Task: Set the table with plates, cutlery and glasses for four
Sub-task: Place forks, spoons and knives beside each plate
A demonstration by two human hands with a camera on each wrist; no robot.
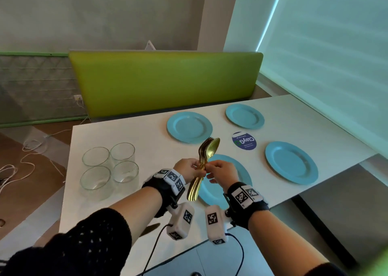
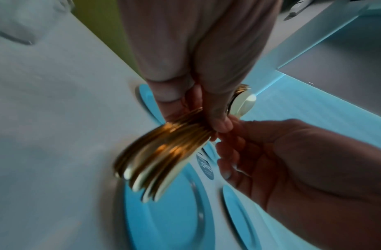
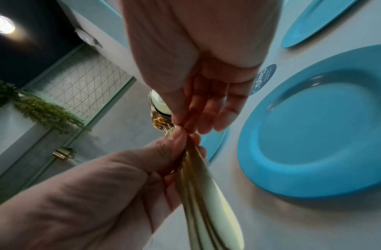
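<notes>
Together we hold the gold cutlery bundle (image 1: 202,166) above a blue plate (image 1: 212,196): our left hand (image 1: 188,171) grips it, our right hand (image 1: 221,171) pinches its necks.

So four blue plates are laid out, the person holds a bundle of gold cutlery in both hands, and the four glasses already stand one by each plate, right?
Not quite. The four glasses stand clustered together at the left of the table, away from the plates, as the head view shows. The rest holds: four blue plates are laid out, and the left hand and right hand both hold the gold cutlery.
</notes>
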